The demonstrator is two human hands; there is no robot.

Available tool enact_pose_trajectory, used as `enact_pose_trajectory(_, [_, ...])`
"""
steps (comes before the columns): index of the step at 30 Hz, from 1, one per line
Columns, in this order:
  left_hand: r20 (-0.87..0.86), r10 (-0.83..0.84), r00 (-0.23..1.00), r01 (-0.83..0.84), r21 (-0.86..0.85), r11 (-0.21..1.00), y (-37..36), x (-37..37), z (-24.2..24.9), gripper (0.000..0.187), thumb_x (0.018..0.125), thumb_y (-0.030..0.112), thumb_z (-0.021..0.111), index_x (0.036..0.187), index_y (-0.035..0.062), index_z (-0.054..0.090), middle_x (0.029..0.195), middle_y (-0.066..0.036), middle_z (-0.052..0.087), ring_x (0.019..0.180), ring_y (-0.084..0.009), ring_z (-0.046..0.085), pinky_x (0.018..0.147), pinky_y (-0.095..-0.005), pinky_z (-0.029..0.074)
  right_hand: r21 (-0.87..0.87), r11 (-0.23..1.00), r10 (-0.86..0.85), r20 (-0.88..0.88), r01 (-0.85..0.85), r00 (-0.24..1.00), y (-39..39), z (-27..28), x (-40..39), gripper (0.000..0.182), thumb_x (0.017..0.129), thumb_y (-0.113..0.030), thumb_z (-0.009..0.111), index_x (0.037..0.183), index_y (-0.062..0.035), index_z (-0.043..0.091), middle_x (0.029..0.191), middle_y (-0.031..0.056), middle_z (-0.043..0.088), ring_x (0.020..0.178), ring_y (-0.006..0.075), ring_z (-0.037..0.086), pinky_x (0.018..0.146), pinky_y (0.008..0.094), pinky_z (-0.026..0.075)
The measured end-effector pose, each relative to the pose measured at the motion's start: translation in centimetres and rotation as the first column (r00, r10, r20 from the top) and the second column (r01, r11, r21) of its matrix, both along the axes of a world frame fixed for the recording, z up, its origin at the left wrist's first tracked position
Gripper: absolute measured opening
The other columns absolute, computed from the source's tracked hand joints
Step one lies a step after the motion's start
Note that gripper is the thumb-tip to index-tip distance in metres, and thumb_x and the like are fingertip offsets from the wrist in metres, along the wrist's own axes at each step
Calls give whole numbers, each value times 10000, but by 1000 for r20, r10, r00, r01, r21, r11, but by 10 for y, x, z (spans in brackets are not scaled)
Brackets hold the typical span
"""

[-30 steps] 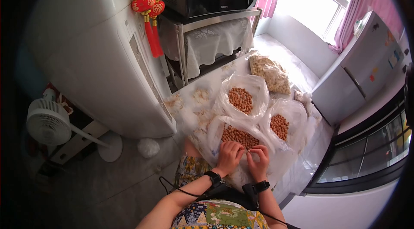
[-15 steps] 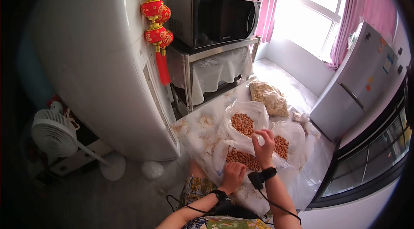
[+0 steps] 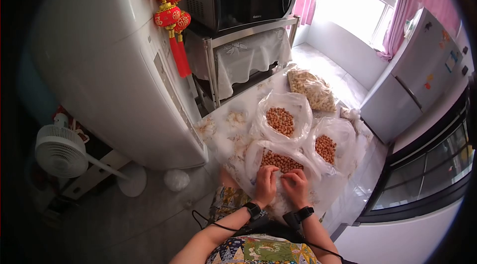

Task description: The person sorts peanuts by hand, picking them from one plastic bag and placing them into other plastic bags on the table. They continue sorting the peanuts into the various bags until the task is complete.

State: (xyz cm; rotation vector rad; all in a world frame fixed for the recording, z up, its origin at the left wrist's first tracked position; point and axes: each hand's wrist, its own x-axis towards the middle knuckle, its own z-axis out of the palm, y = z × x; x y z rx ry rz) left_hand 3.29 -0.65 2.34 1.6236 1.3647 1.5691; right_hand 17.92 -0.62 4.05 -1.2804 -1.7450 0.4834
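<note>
The hands hide the near edge of the reddish-brown kernels (image 3: 284,161) in the near plastic bag (image 3: 252,154), and whether either fingertip grip holds a kernel is too small to tell. The left hand (image 3: 266,185) and right hand (image 3: 296,187) are apart, fingers bent over the bag's near side, thumb and fingertips of each drawn close. The bag lies on the near part of the patterned tabletop (image 3: 223,137), its mouth facing up; the visible kernel heap runs lengthwise from left to right, slightly nearer at its right end. The bag is translucent, whitish and crumpled; its kernels are small and rounded. Beyond sits the far plastic bag (image 3: 299,101), and to the right the right plastic bag (image 3: 346,140), both holding similar kernels.
</note>
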Motion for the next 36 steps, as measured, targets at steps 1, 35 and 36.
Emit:
enact_pose_trajectory(1, [-11,5,1000,-5,-3,1000,0,0,0,166,971,-2,543,1124,28,601,1120,-164,642,1071,-385,596,968,-467,464,-2,1000,4,-3,-4,1000,0,-3,0,144,810,-17,786,948,-32,745,1010,110,663,937,266,673,817,360,550])
enact_pose_trajectory(35, [-323,-42,945,68,71,995,4,2,-3,154,981,256,649,1004,106,672,942,-51,676,974,-286,632,937,-436,419,1,998,-66,-187,67,980,-7,3,-2,122,866,36,738,980,-3,723,1014,130,658,897,252,671,782,338,541])
enact_pose_trajectory(36, [-330,-35,943,64,76,995,5,2,-3,153,982,255,648,1001,106,674,945,-51,677,974,-287,632,939,-438,420,4,997,-71,-180,73,981,-8,6,-3,157,843,48,751,988,-11,731,1011,128,660,903,258,673,789,343,544])
